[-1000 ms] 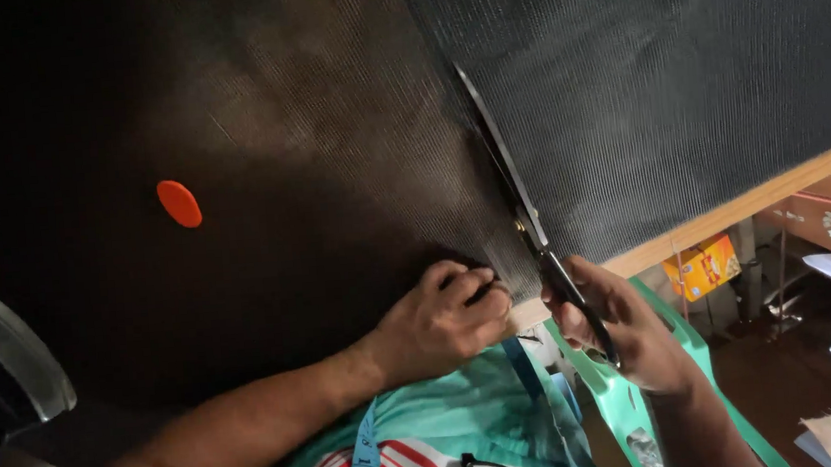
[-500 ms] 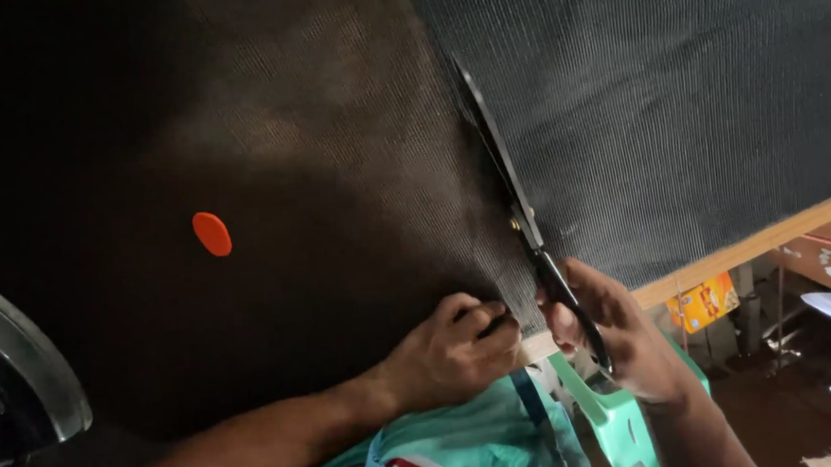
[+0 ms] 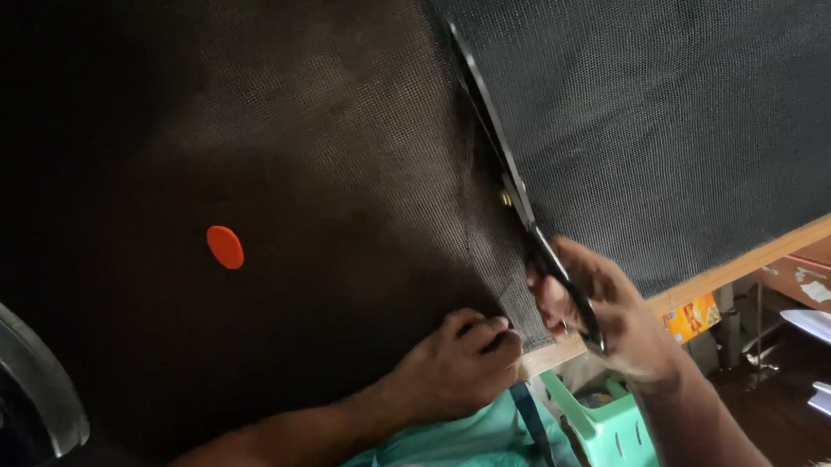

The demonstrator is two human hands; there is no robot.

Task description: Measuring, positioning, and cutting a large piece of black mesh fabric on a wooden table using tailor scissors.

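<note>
Right hand (image 3: pixel 609 319) is closed through the handles of my scissors (image 3: pixel 509 183), blades lying nearly shut along the cut in the dark mesh fabric (image 3: pixel 333 171) spread on the bench (image 3: pixel 777 249). Compared with a second ago they've slid a bit further up the sheet, so the cut is lengthening. Left hand (image 3: pixel 463 362) pinches the near edge beside the slit, keeping it taut. The orange chalk disc (image 3: pixel 224 247) sits well off left.
</note>
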